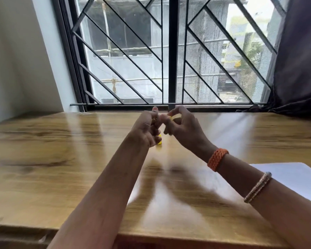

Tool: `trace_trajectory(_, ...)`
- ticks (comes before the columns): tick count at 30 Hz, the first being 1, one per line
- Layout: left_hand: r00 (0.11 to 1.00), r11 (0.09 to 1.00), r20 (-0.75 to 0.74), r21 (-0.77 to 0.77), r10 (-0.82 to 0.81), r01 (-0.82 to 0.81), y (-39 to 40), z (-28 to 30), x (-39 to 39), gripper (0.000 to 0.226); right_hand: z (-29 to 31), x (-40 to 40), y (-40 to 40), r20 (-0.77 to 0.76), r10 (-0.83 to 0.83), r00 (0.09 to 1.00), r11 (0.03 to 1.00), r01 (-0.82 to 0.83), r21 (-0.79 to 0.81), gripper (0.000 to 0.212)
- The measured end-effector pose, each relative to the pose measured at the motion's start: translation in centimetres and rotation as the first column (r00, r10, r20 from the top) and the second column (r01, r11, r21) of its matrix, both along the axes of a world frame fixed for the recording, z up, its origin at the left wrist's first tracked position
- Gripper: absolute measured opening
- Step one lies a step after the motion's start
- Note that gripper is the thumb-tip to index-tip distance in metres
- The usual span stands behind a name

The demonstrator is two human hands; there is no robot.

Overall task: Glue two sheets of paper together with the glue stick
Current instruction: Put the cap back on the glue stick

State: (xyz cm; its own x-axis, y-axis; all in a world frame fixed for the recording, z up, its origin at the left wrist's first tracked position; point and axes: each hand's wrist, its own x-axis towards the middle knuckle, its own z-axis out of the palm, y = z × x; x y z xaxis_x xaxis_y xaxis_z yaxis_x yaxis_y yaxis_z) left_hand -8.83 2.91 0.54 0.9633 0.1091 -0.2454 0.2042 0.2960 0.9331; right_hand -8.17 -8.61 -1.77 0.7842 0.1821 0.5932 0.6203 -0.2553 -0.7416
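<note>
step: uncapping, by my reading | left hand [147,130] grips yellow glue stick [159,141] upright-ish above far worktop [43,159] | right hand [180,126] pinches yellow cap [171,118] at its top end | paper [294,177] near right, well apart

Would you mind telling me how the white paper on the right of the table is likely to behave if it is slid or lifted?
The paper lies flat and looks thin, so it would probably flop if lifted by one edge. The table looks glossy, so a push would likely slide it easily. It seems light for its size.
</note>
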Motion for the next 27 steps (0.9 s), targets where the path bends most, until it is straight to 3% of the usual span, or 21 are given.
trace_trajectory(2,1.0,1.0,0.014,-0.013,0.017,-0.016,0.3,-0.1,0.0,0.04,0.1,0.4,0.8,-0.18,0.065,0.981,0.984,-0.032,0.176,0.018)
trace_trajectory(3,1.0,1.0,0.01,-0.008,0.027,-0.027,0.4,0.0,0.0,0.041,0.1,0.4,1.2,-0.142,0.05,0.989,0.986,-0.026,0.167,0.018)
trace_trajectory(4,0.999,0.999,0.002,0.006,0.035,-0.035,0.6,0.1,0.0,0.042,0.0,0.4,1.4,-0.003,0.003,1.0,0.997,-0.002,0.08,0.018)
trace_trajectory(5,0.999,0.999,-0.009,0.029,0.042,-0.041,0.8,0.2,0.0,0.044,-0.2,0.5,1.6,0.238,-0.035,0.971,0.997,0.051,-0.061,0.017)
trace_trajectory(7,0.998,0.994,-0.04,0.095,0.052,-0.048,1.2,0.4,0.2,0.045,-0.6,1.4,1.4,0.688,0.01,0.726,0.892,0.305,-0.335,0.005)
trace_trajectory(8,0.997,0.991,-0.053,0.122,0.053,-0.046,1.3,0.3,0.3,0.044,-0.7,2.0,1.3,0.787,0.053,0.615,0.804,0.441,-0.399,0.02)
trace_trajectory(9,0.997,0.989,-0.064,0.141,0.053,-0.044,1.3,0.1,0.4,0.044,-0.9,2.6,1.1,0.813,0.104,0.573,0.741,0.501,-0.448,0.028)
trace_trajectory(11,0.996,0.985,-0.064,0.166,0.063,-0.051,1.6,-0.7,0.9,0.043,-1.3,3.2,0.9,0.756,0.133,0.641,0.739,0.443,-0.507,0.028)
trace_trajectory(13,0.991,0.976,-0.027,0.183,0.128,-0.121,2.1,-1.4,1.4,0.042,-2.0,3.3,0.7,0.625,0.091,0.775,0.767,0.346,-0.541,0.04)
trace_trajectory(16,0.951,0.925,0.074,0.221,0.301,-0.31,3.2,-2.1,1.9,0.037,-2.6,3.7,0.7,0.37,-0.137,0.919,0.718,0.349,-0.603,0.063)
trace_trajectory(18,0.926,0.887,0.146,0.269,0.348,-0.376,3.8,-2.5,2.1,0.035,-3.0,4.2,1.0,0.16,-0.231,0.96,0.7,0.279,-0.657,0.059)
trace_trajectory(21,0.941,0.864,0.2,0.381,0.272,-0.331,4.1,-3.2,2.4,0.03,-3.7,5.1,1.3,-0.024,-0.203,0.979,0.758,0.141,-0.637,0.036)
trace_trajectory(24,0.929,0.791,0.308,0.508,0.204,-0.342,4.3,-3.7,3.0,0.028,-3.6,5.2,1.5,-0.024,-0.184,0.983,0.847,0.146,-0.511,0.023)
trace_trajectory(27,0.919,0.625,0.387,0.699,0.078,-0.347,4.1,-4.2,3.0,0.028,-2.7,5.0,0.9,0.082,-0.194,0.978,0.881,0.21,-0.423,0.022)
